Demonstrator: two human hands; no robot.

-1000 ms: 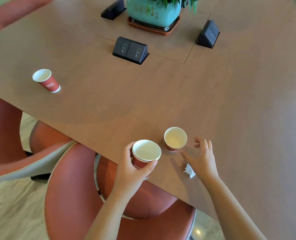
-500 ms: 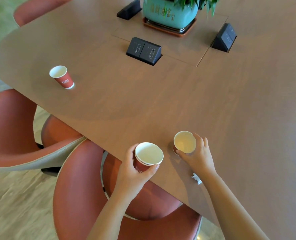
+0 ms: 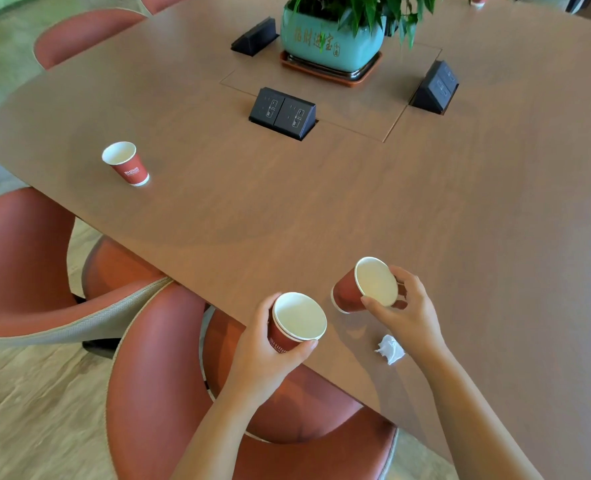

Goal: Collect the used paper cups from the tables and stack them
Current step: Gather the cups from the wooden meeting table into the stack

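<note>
1. The left hand [image 3: 270, 355] wraps fingers and thumb round the wall of an upright red paper cup, the held cup [image 3: 297, 322]. It is out past the near edge of the surface [image 3: 287, 209] and above a chair [image 3: 155, 375]. Too hard a squeeze could buckle the thin wall, and a slip would drop the cup onto the seat.
2. The right hand [image 3: 408, 313] pinches the rim of a second cup, the tilted cup [image 3: 349, 292], between thumb and fingertips, mouth tipped toward the camera. So light a hold on the rim could let the cup swing or fall on its way to the held cup.
3. Both cups look empty, but at this angle any dregs in the tilted cup would run out onto the surface.
4. Nesting needs the tilted cup's base to meet the held cup's mouth squarely. An off-centre push could crush a rim or jam the pair.
5. A piece of crumpled paper [image 3: 389, 349] lies just beside the right wrist, and a sweep of the forearm could knock it to the floor.
6. A far cup [image 3: 128, 164] stands upright well apart to the left, near the surface's edge. A long reach with full hands could tip it off.
</note>
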